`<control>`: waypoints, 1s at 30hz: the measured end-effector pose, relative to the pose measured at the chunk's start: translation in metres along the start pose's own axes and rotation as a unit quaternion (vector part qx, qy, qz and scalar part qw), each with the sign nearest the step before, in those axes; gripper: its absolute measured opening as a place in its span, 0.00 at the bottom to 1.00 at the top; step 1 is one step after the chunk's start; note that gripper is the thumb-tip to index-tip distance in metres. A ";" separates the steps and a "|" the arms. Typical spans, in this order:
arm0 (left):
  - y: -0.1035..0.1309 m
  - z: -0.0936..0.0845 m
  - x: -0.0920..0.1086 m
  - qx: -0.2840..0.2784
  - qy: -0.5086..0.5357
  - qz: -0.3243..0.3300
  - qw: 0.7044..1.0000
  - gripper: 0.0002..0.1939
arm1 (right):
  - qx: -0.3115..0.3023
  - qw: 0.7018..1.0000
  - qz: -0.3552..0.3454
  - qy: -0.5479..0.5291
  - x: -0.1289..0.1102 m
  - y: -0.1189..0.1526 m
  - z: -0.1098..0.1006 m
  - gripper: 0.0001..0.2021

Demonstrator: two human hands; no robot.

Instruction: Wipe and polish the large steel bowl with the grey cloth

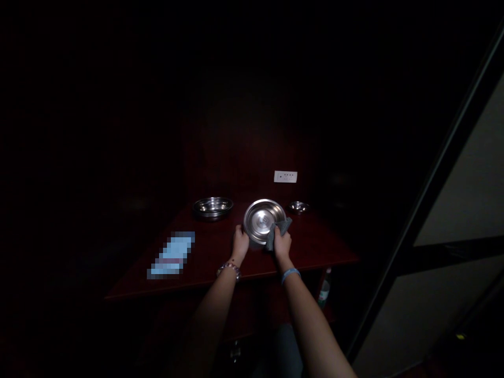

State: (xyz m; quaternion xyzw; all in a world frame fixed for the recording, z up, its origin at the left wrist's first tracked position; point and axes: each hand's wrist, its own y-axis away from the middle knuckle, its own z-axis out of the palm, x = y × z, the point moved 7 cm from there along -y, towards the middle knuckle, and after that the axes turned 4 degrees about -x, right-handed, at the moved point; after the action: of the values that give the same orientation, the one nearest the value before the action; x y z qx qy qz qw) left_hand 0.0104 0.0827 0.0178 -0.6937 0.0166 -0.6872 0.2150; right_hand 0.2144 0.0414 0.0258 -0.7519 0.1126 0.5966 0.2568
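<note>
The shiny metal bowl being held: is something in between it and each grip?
Only on one side: a gray cloth is bunched between the right grip and the lower right of the metal bowl. Nothing visible stands between the bowl and the left grip, at its lower left edge.

Both arms reach forward, the left forearm (216,307) and right forearm (311,320) running well behind the fingers and drawing closer together towards them. The left hand (241,245) is closed in a grip, thumb uppermost, most of its fingers hidden from view beyond the thumb. Just behind those fingers sits the left wrist (233,263). The right hand (282,244) is apart from the left fingers, bent in a grip of its own, the right wrist (288,266) behind its fingers.
</note>
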 end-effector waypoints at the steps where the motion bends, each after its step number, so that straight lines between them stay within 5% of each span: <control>1: 0.000 0.000 0.000 -0.002 0.000 0.001 1.000 0.06 | 0.002 1.000 0.001 0.001 0.000 0.000 0.000 0.16; 30: 0.002 0.000 0.004 -0.005 -0.008 0.004 1.000 0.05 | 0.000 1.000 -0.008 -0.008 0.005 -0.003 0.004 0.18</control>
State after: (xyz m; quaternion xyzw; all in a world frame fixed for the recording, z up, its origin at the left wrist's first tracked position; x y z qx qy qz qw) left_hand 0.0113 0.0798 0.0210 -0.7004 0.0210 -0.6805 0.2143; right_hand 0.2141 0.0466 0.0217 -0.7481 0.1047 0.6006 0.2620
